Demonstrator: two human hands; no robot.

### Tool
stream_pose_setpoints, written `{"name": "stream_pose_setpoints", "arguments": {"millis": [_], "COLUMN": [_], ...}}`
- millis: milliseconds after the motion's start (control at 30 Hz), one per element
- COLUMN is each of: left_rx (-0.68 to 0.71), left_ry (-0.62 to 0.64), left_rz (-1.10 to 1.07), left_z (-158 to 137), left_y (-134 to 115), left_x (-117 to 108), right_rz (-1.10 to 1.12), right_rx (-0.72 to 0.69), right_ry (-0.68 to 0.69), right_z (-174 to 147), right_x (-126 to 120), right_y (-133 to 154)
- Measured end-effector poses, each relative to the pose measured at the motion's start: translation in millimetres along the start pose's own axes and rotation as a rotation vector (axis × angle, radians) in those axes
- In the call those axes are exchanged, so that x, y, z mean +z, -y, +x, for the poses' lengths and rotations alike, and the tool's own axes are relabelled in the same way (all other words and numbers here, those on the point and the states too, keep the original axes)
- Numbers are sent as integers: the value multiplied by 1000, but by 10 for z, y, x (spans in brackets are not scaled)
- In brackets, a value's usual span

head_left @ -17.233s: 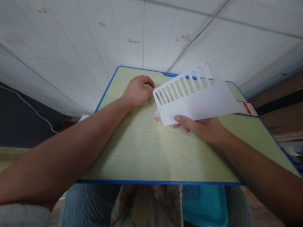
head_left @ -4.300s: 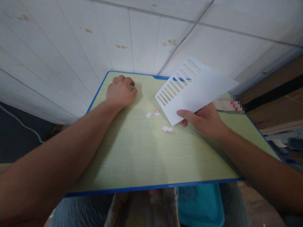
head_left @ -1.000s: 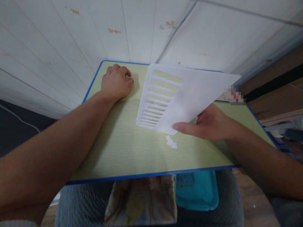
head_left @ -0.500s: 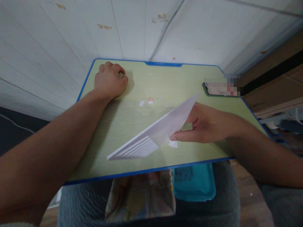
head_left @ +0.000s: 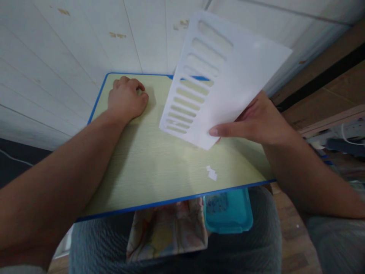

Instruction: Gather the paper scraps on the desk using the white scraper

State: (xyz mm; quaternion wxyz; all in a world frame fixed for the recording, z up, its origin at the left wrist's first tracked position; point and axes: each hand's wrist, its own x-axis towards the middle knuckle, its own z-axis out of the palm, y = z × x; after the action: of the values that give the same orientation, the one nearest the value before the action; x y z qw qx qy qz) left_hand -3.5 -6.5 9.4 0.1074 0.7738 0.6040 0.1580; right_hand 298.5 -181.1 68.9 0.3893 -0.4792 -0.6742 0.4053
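My right hand [head_left: 248, 121] grips a thin white sheet with a row of long rounded slots [head_left: 222, 80] along one side. The thumb presses on its face, and the fingers are mostly hidden behind it. The sheet is raised and tilted above the right half of a pale table [head_left: 148, 160] with a blue rim. At the table's far left, my left hand [head_left: 128, 97] rests with curled fingers, and no object shows in it. Small white paper scraps [head_left: 211, 173] lie near the front edge, below the sheet.
A turquoise plastic container [head_left: 238, 213] sits below the front edge, beside a patterned cloth pouch [head_left: 168, 232]. A white panelled wall [head_left: 94, 38] stands behind the table. To the right is brown boxlike furniture [head_left: 330, 91].
My right hand has lifted the white sheet and turned it so that its slotted face shows. The phone at the right is now out of sight. My left hand stays put as the view shifts slightly.
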Motion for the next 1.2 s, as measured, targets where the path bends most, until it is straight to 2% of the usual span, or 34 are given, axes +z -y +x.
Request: {"name": "stream_pose_setpoints", "arguments": {"millis": [100,200,267,400,500,667,733,800,900,1067,1133,1200], "left_rx": [-45,-17,-10,-20,-12,-2,-1,1,3,14,25,32], "left_ry": [-107,-115,-122,-129,-121,-110,-112,-111,-106,-106,-110,-111], "left_rz": [135,142,126,113,129,104,95,92,91,84,69,53], "left_z": [20,37,40,46,63,73,67,60,51,53,61,68], "left_y": [-36,-62,-72,-72,-54,-34,-40,-50,-64,-50,-38,-31], "left_x": [37,59,61,70,87,96,92,86,73,65,72,79], "right_rz": [108,97,58,14,-21,-129,-111,-55,-3,-58,-107,-145], "right_rx": [-6,106,159,226,295,392,433,439,394,342,386,436], "right_ry": [-236,-453,-537,-632,-708,-693,-689,-743,-791,-759,-737,-732], "right_z": [-294,-731,-959,-1047,-1013,-1379,-1554,-1611,-1420,-928,-918,-1045], "right_x": [157,415,602,877,908,737,690,687,742,796,779,747], "right_y": [-67,-181,-231,-263,-268,-219,-186,-156,-137,-171,-184,-186]}}
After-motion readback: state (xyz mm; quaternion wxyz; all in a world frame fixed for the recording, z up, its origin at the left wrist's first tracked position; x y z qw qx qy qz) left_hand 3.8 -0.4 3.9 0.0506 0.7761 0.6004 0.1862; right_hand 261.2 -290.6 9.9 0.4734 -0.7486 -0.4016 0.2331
